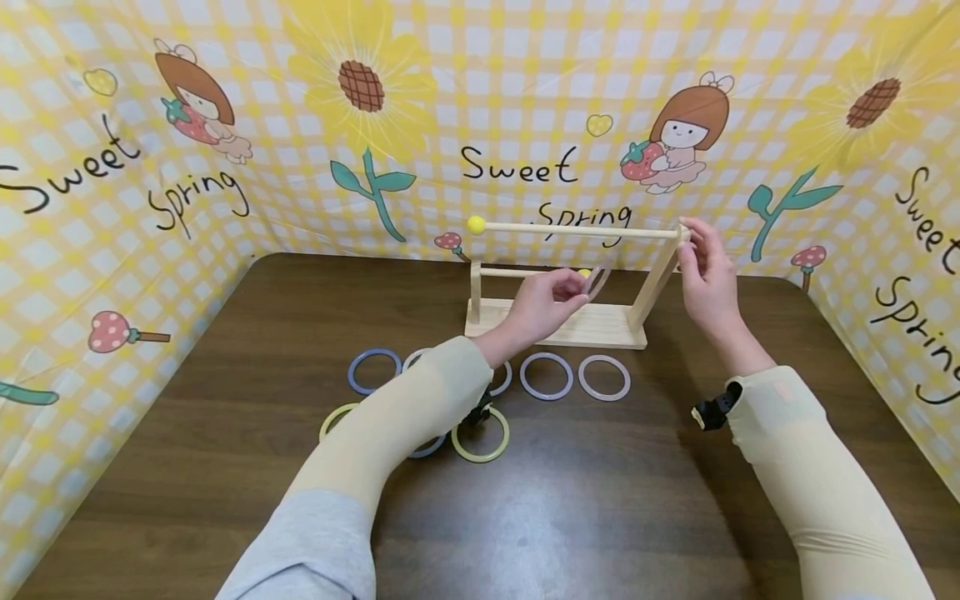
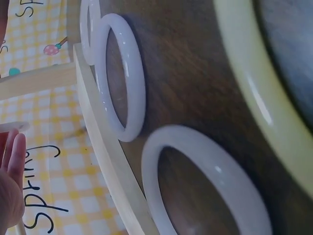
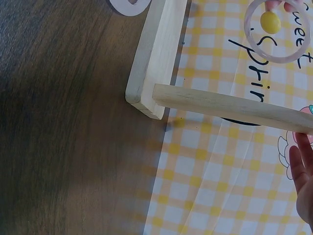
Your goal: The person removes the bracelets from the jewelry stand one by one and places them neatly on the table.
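Note:
My left hand [image 1: 538, 307] pinches a pale pink ring [image 1: 600, 285] at the yellow ball [image 1: 584, 274] on the end of the lower rod [image 1: 512, 272]. In the right wrist view the ring [image 3: 279, 59] frames that ball [image 3: 270, 22]. The rod belongs to a wooden stand with a flat base [image 1: 592, 335], a short left post [image 1: 476, 293] and a tall right post [image 1: 657, 279]. At the top of the tall post, my right hand [image 1: 708, 279] grips it with thumb and fingers. From there the upper rod [image 1: 585, 231] runs left to another yellow ball [image 1: 476, 225].
Several rings lie on the brown table [image 1: 600, 500] in front of the stand. A blue ring [image 1: 351, 372], a violet-blue ring [image 1: 523, 377] and a lilac ring [image 1: 628, 379] are in the nearer-to-stand row; a yellow ring [image 1: 480, 458] lies closer. My left forearm hides others partly. Patterned cloth surrounds the table.

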A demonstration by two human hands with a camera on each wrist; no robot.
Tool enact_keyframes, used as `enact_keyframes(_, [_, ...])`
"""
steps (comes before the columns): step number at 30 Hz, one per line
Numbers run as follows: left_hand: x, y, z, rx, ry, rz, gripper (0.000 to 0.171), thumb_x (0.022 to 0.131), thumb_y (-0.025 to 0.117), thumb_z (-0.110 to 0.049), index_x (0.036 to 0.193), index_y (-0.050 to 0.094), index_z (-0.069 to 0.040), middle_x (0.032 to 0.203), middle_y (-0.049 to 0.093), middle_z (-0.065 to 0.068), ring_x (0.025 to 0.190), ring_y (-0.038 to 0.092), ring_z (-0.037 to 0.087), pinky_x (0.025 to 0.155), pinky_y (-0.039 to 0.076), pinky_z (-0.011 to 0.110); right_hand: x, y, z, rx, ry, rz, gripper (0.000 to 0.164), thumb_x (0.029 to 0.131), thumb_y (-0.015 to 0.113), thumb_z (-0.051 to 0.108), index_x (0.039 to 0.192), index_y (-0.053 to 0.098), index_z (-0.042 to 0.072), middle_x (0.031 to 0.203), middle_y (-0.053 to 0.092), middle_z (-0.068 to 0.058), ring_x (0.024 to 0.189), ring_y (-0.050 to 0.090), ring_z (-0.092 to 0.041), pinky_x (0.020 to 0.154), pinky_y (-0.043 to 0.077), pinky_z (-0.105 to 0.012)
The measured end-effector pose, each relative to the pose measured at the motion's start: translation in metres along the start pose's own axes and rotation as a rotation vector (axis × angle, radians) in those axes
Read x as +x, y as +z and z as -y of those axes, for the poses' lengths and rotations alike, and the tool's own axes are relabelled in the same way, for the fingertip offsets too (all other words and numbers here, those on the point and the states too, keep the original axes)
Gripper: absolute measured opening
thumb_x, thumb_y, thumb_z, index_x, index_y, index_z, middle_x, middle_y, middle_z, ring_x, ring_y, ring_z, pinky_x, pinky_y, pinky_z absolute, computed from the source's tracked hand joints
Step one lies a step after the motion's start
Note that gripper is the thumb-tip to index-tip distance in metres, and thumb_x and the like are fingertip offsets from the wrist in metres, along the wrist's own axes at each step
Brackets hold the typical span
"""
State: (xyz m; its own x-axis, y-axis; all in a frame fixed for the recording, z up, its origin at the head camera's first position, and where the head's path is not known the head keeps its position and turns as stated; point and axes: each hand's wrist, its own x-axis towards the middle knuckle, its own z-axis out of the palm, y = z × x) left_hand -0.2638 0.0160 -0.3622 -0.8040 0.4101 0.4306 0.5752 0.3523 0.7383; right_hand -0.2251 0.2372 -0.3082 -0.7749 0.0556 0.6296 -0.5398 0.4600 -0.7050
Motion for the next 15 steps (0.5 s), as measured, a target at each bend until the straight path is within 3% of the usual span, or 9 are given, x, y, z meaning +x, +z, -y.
enact_keyframes(3, [-0.003,-0.001,0.000,0.000,0.022,0.010,0.010,0.090,0.071,-0.009,0.098,0.069,-0.003,0.091,0.071,0.005,0.084,0.066,0.012,0.079,0.048,0.017,0.000,0.000,0.001,0.002,-0.001,0.000,0.030,0.100,0.046,-0.002,0.128,0.045,-0.012,0.124,0.056,-0.033,0.087,0.054,0.001,0.075,0.043,-0.016])
enact_keyframes(10, [-0.017,-0.008,-0.009,-0.024,0.034,0.071,0.010,0.091,0.070,-0.012,0.098,0.070,-0.006,0.087,0.069,0.001,0.081,0.063,0.009,0.078,0.050,0.036,0.000,0.000,0.001,0.005,0.013,0.001,0.030,0.101,0.045,-0.001,0.129,0.045,-0.012,0.125,0.056,-0.031,0.086,0.053,-0.001,0.076,0.043,-0.019])
enact_keyframes(15, [-0.029,-0.016,-0.017,-0.026,0.057,0.111,0.010,0.092,0.068,-0.011,0.100,0.069,-0.005,0.086,0.068,-0.001,0.082,0.062,0.007,0.076,0.048,0.028,0.001,0.001,0.000,0.015,0.009,-0.002,0.030,0.101,0.045,-0.002,0.129,0.045,-0.012,0.124,0.056,-0.030,0.086,0.053,-0.002,0.075,0.042,-0.017])
